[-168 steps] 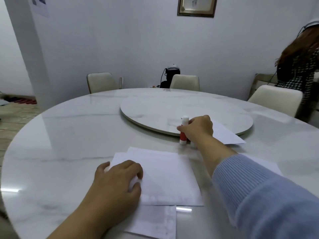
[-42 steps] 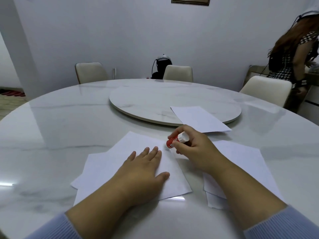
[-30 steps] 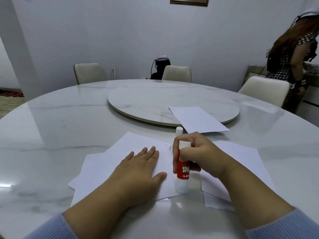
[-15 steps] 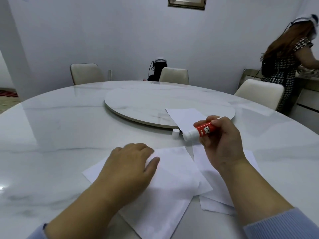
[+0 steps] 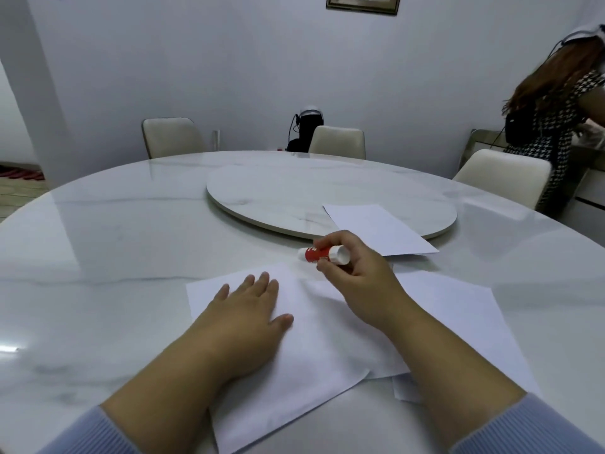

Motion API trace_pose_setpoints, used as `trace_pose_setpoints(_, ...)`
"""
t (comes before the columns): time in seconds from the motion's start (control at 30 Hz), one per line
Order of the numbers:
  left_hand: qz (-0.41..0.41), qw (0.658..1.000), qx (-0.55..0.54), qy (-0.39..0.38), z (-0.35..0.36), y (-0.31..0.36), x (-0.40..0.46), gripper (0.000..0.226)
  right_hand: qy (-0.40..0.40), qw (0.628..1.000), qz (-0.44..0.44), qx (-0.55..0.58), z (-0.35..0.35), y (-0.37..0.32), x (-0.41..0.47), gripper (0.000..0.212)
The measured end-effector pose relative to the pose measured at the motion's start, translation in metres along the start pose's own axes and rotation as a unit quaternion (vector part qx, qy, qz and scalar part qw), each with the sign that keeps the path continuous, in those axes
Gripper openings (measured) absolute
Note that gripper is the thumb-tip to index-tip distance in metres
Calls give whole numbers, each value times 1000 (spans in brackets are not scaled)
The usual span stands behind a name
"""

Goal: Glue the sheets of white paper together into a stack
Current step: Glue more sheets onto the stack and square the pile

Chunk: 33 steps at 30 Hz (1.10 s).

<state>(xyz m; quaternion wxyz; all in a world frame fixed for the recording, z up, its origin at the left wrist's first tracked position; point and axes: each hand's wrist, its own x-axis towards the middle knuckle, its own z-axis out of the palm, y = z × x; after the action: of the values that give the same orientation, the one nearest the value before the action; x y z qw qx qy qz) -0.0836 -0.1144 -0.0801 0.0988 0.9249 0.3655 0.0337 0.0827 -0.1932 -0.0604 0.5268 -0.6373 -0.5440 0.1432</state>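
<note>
Marble table [image 5: 108,244]: white sheets [image 5: 314,348] overlapped, skewed; red-white glue stick [image 5: 322,254] horizontal

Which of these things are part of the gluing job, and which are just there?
Part of the job:
glue stick in the right hand
top sheet under the left hand
sheets beneath
spare sheet

Just there:
turntable
chairs
wall frame

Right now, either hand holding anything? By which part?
Right hand pinches the glue stick around its red barrel. Left hand holds nothing, lying flat on the top sheet.
</note>
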Motion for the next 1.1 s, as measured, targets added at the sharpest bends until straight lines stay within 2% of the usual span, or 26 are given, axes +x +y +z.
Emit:
trace_pose_setpoints(0.33,5,1000,7,-26,2,-2,1,65,-118,990,-16,-82,17,5,9,17)
trace_pose_setpoints(0.47,2,1000,5,-31,2,-2,1,66,-111,990,-10,-92,9,-8,7,9)
trace_pose_setpoints(0.6,2,999,7,-35,1,-3,1,66,-96,991,-11,-92,-9,-27,-6,12)
trace_pose_setpoints(0.7,-1,999,6,-35,1,-3,2,66,-125,985,-11,-115,-19,-36,-15,12)
trace_pose_setpoints(0.77,-2,999,2,-36,2,-3,2,66,-177,980,9,-96,-23,-38,-18,12)
trace_pose_setpoints(0.87,10,998,0,-56,-2,-4,3,66,-231,972,46,4,-31,-37,-21,11)
trace_pose_setpoints(0.9,19,997,1,-79,-8,-8,4,65,-207,976,46,51,-35,-35,-20,12)
trace_pose_setpoints(1.0,52,982,56,-173,-39,-32,11,61,-49,983,25,173,-50,-26,-14,17)
trace_pose_setpoints(1.03,56,980,62,-182,-48,-38,13,61,-3,980,16,196,-52,-22,-11,16)
trace_pose_setpoints(1.1,39,987,45,-150,-53,-38,14,57,51,976,7,213,-52,-17,-8,15)
